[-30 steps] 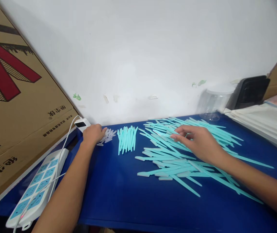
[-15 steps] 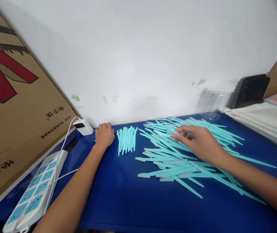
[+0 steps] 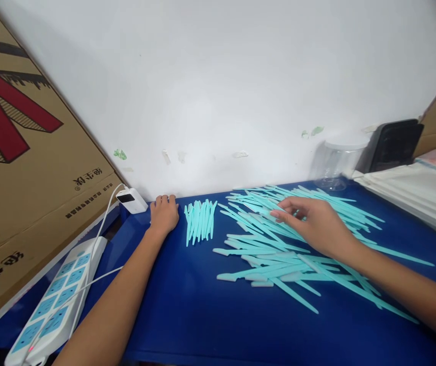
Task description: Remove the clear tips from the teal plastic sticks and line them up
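Note:
My left hand [image 3: 163, 214] rests palm down on the blue table near the wall, fingers a little apart and nothing seen in it. Just right of it lies a small neat bundle of mint-green eyebrow razors [image 3: 200, 221], side by side. My right hand [image 3: 309, 218] is over a larger loose pile of the same razors [image 3: 279, 259]. Its thumb and index finger pinch one eyebrow razor [image 3: 258, 207], whose pale blade end points left. The other fingers curl inward, and part of the held razor is hidden behind them.
A white power strip [image 3: 59, 300] with cables lies at the left, by a small white device with a dark screen [image 3: 132, 200]. A large cardboard box [image 3: 46, 168] stands left. At the back right are a clear jar [image 3: 342, 162], a black object [image 3: 397, 145] and white stacked sheets [image 3: 416, 193].
Hardly anything differs. The view has shifted slightly; my right hand keeps its pinch over the pile, and my left hand stays beside the small bundle.

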The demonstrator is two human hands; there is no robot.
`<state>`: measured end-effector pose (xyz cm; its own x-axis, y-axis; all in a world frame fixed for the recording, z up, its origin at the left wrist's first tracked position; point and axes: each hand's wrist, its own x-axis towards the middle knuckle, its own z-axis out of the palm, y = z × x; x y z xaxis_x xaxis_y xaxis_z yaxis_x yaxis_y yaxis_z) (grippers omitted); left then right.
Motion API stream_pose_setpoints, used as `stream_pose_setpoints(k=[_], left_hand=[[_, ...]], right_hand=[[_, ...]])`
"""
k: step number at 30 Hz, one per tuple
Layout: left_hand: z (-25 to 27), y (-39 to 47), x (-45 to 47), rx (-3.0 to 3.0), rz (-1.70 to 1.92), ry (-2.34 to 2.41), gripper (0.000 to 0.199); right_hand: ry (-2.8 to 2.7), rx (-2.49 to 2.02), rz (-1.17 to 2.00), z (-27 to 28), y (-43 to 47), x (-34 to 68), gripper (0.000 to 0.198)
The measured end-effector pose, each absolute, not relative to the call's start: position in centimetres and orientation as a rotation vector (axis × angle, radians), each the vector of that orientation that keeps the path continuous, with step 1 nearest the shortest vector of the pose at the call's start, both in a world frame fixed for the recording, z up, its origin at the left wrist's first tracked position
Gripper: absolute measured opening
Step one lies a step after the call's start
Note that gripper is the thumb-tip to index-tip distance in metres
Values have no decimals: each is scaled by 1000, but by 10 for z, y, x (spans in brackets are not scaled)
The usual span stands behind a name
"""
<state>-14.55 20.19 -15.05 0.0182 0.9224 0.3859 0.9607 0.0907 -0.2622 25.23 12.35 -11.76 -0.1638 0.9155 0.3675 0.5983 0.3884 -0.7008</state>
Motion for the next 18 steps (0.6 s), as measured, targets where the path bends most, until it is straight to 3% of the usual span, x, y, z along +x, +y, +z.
stream_pose_setpoints(k=[8, 12, 15, 18], left_hand=[[-140, 203, -139, -1863, -252, -1896, 41], [-127, 187, -91, -2104, -871, -1896, 35], [-123, 156, -42, -2487, -1412, -2045, 50], [-124, 123, -3, -2813, -1727, -2019, 45]], right_hand=[[-1828, -1318, 524, -119, 124, 252, 54], [-1702, -1359, 706, -113, 123, 251, 51], [-1616, -1352, 818, -108, 121, 249, 49], [-1618, -1277, 973, -108, 116, 245, 45]])
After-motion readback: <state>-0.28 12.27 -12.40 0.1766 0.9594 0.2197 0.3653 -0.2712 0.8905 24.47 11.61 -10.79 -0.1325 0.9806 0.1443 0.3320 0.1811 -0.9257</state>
